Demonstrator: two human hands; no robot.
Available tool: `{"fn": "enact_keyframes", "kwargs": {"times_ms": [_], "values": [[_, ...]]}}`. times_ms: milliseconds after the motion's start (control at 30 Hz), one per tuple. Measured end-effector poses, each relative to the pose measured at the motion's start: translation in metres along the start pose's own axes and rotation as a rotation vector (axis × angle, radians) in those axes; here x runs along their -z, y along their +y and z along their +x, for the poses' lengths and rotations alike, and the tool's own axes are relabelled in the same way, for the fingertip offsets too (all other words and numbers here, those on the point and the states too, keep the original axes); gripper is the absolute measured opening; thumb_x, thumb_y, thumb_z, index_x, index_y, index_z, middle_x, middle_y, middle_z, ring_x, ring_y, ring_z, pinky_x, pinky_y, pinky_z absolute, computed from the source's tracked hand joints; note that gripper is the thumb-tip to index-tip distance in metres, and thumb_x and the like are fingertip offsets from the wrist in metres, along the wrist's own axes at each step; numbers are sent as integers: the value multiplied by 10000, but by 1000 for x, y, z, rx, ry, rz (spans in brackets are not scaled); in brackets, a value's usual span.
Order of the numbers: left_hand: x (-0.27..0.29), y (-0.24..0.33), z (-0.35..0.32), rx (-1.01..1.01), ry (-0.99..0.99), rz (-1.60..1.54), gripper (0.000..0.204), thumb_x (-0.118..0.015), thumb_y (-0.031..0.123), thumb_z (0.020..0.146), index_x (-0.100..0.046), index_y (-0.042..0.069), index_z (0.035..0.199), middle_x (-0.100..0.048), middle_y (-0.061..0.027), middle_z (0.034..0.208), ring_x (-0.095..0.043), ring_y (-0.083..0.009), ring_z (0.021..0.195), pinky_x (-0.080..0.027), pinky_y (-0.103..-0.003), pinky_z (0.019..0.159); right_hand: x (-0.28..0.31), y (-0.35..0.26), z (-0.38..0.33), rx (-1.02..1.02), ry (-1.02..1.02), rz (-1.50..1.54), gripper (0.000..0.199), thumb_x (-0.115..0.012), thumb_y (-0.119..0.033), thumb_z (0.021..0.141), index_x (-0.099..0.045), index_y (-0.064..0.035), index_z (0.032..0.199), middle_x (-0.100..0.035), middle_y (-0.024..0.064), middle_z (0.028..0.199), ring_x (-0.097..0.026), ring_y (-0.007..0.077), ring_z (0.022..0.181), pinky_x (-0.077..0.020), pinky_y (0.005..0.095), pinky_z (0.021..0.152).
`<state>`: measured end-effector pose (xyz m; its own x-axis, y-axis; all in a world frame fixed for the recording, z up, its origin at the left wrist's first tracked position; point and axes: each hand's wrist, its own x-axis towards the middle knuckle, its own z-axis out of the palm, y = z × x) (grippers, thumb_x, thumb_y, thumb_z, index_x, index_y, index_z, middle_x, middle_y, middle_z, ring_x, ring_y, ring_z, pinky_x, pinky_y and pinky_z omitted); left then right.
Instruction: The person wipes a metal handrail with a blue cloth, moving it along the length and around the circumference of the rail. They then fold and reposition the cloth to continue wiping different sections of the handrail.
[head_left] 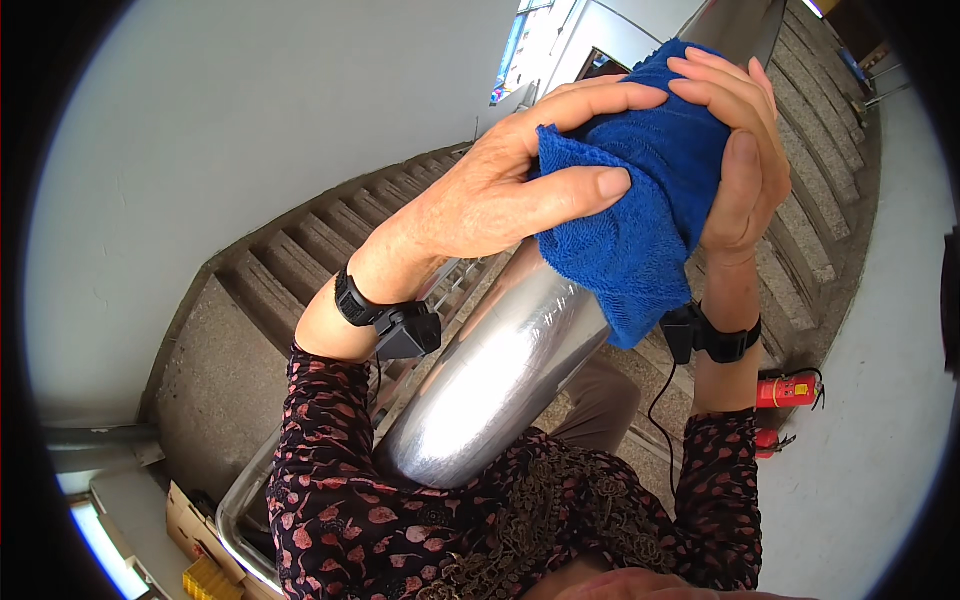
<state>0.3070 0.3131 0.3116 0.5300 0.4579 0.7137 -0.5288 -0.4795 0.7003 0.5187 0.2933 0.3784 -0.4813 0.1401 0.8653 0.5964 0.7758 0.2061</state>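
Note:
A thick, shiny metal handrail runs from my chest up and away to the upper right. Draped around its far stretch is a blue towelling cloth, one edge hanging loose on the near side. My left hand grips the cloth from the left, thumb lying on top and fingers reaching over the rail. From the right, my right hand presses the cloth, its fingers curved over the top and thumb against the side. The cloth hides the rail beneath both hands.
Stone stairs descend on the left, and more steps lie to the right of the rail. Red fire extinguishers stand by the right wall. A thinner metal rail and a cardboard box are at the lower left.

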Motion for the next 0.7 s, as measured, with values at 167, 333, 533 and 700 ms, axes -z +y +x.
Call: {"fn": "enact_keyframes", "kwargs": {"times_ms": [167,333,533,700], "values": [[0,0,0,5,12,15,526,-640,301,918,-497,120,1391,-481,-122,1364,-474,-249,1257,-392,-384,1052,1,0,0,5,2,-9,375,-352,-188,970,-703,-56,969,-707,85,1039,-633,260,1080,-247,506,1098],[-1,-1,-1,11,7,-22,526,-640,302,915,-501,123,1390,-471,-134,1383,-468,-261,1269,-387,-393,1059,1,0,0,0,1,-5,375,-354,-189,962,-705,-56,968,-708,89,1038,-632,262,1080,-248,503,1098],[0,-1,-2,27,2,-20,529,-638,303,914,-502,128,1395,-453,-155,1411,-455,-271,1291,-369,-403,1076,4,-3,0,-1,-24,-49,438,-297,-230,980,-691,-40,984,-700,108,1064,-626,279,1099,-258,507,1112],[0,-2,-3,31,9,-43,527,-637,303,913,-506,133,1395,-449,-164,1415,-449,-280,1299,-362,-412,1082,3,-3,0,-6,-62,-93,504,-239,-271,1001,-677,-22,998,-693,125,1085,-619,299,1118,-270,511,1123]]}}
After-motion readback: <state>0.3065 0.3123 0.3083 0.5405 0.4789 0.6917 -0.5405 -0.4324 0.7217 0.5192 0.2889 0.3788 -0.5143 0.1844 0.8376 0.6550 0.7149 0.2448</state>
